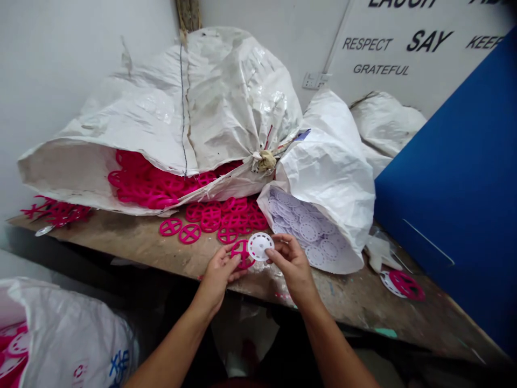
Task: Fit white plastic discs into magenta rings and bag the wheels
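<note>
My left hand [220, 272] grips a pink spoked plastic ring [244, 261] between thumb and fingers, above the table's front edge. In my right hand [291, 263] is a white plastic disc [259, 246] with slots around its rim, pinched by the thumb and fingers. The disc partly overlaps the pink ring from my view; whether they touch I cannot tell. Just behind my hands lies a loose pile of pink spoked rings [210, 218]. To the right, an open white sack [343, 156] holds many white slotted discs [311, 229].
A large white sack [218, 102] lies open on the wooden table [133, 237], with pink rings inside. A joined pink and white piece [407, 285] sits at right beside a blue panel [456, 194]. Another sack [76, 334] with pink and white pieces stands lower left.
</note>
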A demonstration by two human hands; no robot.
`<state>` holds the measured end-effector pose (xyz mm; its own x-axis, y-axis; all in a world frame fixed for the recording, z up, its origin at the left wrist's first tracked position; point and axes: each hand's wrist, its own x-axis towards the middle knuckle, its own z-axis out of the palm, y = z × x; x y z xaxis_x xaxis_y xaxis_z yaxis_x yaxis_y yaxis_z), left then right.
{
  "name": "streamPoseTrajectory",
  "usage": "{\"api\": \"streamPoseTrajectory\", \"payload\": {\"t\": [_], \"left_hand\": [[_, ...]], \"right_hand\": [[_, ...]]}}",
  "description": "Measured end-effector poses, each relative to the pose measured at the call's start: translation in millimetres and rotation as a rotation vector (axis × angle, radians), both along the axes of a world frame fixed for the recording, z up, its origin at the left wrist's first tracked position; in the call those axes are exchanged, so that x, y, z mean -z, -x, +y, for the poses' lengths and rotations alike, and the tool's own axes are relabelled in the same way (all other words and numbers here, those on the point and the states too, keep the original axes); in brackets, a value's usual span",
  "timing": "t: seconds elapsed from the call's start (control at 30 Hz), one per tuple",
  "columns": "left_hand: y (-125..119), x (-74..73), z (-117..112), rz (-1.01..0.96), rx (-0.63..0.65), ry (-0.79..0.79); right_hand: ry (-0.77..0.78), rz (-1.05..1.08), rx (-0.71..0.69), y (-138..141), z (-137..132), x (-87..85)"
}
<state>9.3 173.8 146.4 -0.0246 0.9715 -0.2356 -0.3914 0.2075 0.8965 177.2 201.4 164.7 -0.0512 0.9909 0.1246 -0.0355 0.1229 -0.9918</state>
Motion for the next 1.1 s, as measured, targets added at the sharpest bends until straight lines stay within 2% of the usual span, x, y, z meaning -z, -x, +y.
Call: {"api": "streamPoseTrajectory", "payload": {"t": [0.1,0.2,0.3,0.37,0.5,0.57,0.7,0.77,0.87,1.0,1.1], "left_hand": [[-10,-5.2,-12,-0.089,-0.01,0.004],[-12,-3.0,-16,0.015,-0.026,-0.052],[-9,1.8,-18,0.158,0.008,-0.127],[-6,3.1,-19,0.291,0.017,-0.215],[-4,-0.4,-23,0.543,0.036,-0.35],[-6,-2.8,-26,0.528,0.049,-0.344],[-10,-3.1,-32,0.35,0.043,-0.252],[-11,-0.9,-35,0.306,0.077,-0.196],[-11,3.0,-37,0.318,0.079,-0.17],[-10,3.2,-39,0.351,0.045,-0.162],[-6,-0.7,-42,0.362,0.101,-0.143]], "right_hand": [[-0.117,-0.234,-0.009,10,-6,6.8],[-0.287,-0.449,-0.002,12,-13,10.6],[-0.359,-0.455,-0.054,10,-15,10.0],[-0.32,-0.421,-0.131,9,-14,9.6],[-0.075,-0.254,-0.247,7,-10,11.3],[-0.01,-0.172,-0.252,7,-11,11.4],[0.056,-0.018,-0.18,9,-14,8.2],[0.089,0.025,-0.226,9,-17,7.9],[0.099,-0.002,-0.341,10,-21,12.3],[0.08,-0.058,-0.317,11,-25,17.4],[0.035,-0.093,-0.333,7,-24,13.6]]}}
